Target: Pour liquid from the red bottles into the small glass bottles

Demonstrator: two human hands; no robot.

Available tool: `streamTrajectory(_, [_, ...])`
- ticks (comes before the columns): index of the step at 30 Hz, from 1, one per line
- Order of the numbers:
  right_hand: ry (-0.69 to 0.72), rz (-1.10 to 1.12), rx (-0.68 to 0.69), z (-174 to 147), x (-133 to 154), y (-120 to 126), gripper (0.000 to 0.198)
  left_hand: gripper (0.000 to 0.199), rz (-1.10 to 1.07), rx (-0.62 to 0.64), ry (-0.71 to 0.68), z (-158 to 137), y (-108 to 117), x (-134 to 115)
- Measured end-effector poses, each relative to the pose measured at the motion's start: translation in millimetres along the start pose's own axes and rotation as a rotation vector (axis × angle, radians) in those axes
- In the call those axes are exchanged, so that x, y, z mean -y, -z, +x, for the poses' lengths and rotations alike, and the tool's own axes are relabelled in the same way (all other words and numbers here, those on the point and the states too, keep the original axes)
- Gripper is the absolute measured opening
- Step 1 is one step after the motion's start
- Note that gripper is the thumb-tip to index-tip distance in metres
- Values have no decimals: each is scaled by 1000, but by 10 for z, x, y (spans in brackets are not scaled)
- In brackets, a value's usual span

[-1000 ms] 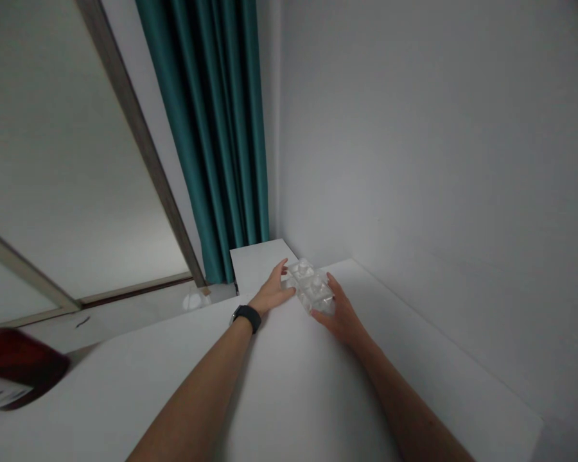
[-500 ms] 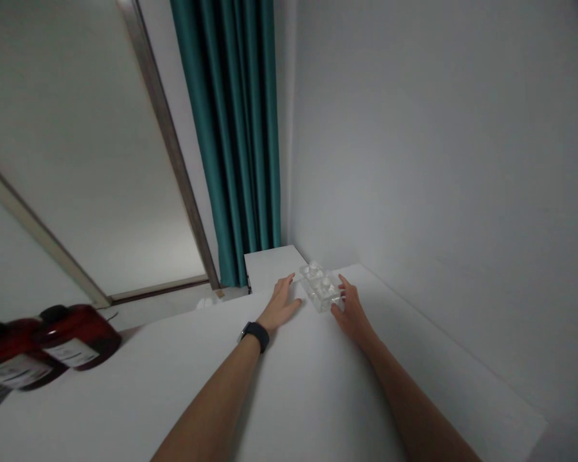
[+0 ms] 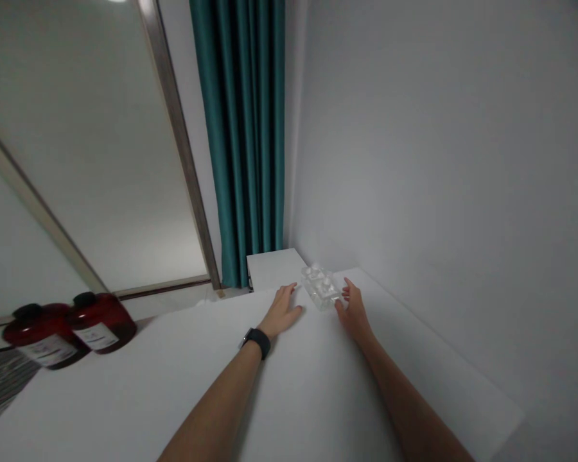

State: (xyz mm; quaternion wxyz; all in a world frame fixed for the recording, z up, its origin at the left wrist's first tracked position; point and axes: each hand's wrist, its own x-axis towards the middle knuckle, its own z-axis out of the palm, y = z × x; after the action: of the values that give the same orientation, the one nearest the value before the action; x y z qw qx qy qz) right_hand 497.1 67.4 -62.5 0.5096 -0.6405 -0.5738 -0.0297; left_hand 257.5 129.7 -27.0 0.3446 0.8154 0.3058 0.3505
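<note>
Near the far end of the white table (image 3: 313, 372) lies a clear plastic tray or box (image 3: 321, 289) with rounded, knob-like shapes on top; its exact kind I cannot make out. To its left, my left hand (image 3: 282, 312) rests by the tabletop, fingers and thumb apart, holding nothing. A dark watch is on that wrist. On the other side, my right hand (image 3: 354, 314) is open beside the near right corner of the clear plastic piece, its thumb close to the edge. Whether the thumb touches it I cannot tell.
Two dark red bottles with black caps, one nearer (image 3: 102, 323) and one farther left (image 3: 45, 337), stand at the table's left edge. Beyond the far end are a white cabinet (image 3: 274, 266) and a green curtain (image 3: 250, 141). A grey wall (image 3: 438, 192) borders the right side.
My right hand has drawn slightly away from the clear plastic piece, its fingers now off the side. My left hand stays about where it was. The view has shifted, bringing the bottles further into sight.
</note>
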Motion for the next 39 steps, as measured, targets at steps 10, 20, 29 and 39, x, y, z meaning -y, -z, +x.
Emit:
streamTrajectory(10, [-17, -121, -78, -283, 305, -3, 80, 64, 33, 3, 0, -505, 82, -235])
streamTrajectory(20, [9, -188, -31, -676, 755, 12, 65, 61, 94, -82, 41, -946, 137, -356])
streamTrajectory(29, [78, -157, 57, -918, 985, -34, 57, 53, 139, -156, 83, -1065, 121, -386])
streamTrajectory(39, [91, -75, 145, -986, 1396, 10, 51, 38, 229, -219, 126, -1109, 305, -529])
